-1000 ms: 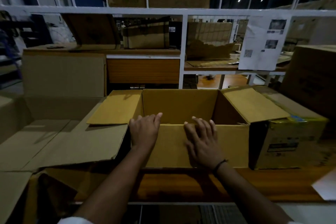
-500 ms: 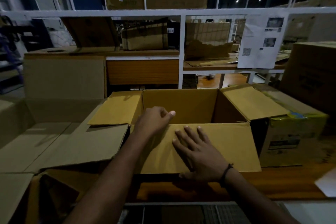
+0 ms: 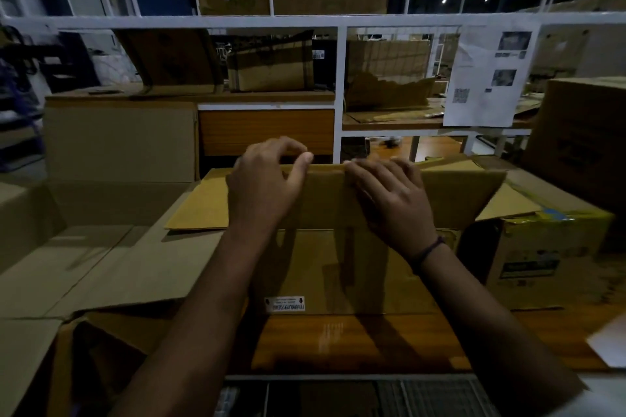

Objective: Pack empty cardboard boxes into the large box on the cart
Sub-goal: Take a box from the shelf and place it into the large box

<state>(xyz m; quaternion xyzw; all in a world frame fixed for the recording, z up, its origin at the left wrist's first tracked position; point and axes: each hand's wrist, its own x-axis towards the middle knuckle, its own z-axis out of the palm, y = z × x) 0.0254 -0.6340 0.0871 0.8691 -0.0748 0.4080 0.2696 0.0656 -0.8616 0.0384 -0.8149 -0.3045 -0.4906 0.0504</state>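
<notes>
While the cardboard box [image 3: 338, 267] sits on the wooden table [image 3: 355, 338], its near flap [image 3: 325, 200] stands raised in front of me. My left hand [image 3: 267, 183] curls over the flap's top edge, thumb on the near face, pinching it. My right hand [image 3: 389, 203] lies flat against the flap, fingers straight, tips at the edge. The large open box [image 3: 101, 247] is just left and a printed box [image 3: 542, 254] just right.
</notes>
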